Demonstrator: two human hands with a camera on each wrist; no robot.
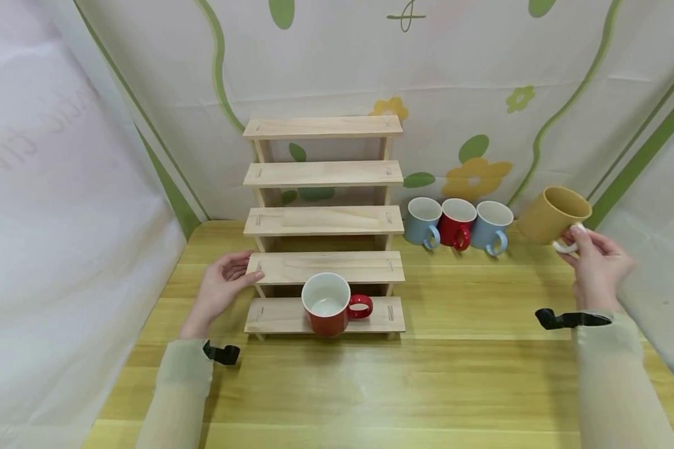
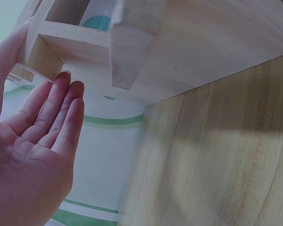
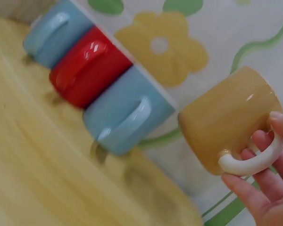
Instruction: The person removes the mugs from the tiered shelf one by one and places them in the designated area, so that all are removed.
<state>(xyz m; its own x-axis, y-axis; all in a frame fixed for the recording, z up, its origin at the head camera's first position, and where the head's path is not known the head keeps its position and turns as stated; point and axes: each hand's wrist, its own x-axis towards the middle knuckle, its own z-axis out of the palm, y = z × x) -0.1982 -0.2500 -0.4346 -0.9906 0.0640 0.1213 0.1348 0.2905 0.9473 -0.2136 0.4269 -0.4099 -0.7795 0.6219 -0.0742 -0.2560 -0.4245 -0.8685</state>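
In the head view, my right hand (image 1: 602,265) grips the white handle of a yellow mug (image 1: 550,218). The right wrist view shows that mug (image 3: 231,120) tilted, its base above the table. My left hand (image 1: 227,284) is at the left end of the second-lowest board of a wooden step rack (image 1: 322,221). Its thumb lies on the board, while in the left wrist view the other fingers extend loosely by the rack's side. A red mug (image 1: 328,318) with a white inside stands on the lowest board, handle to the right.
Right of the rack, along the back of the table (image 1: 472,374), a blue mug (image 1: 419,226), a red mug (image 1: 455,226) and another blue mug (image 1: 485,231) stand in a row. A patterned cloth (image 1: 326,62) hangs behind; white sheets flank both sides.
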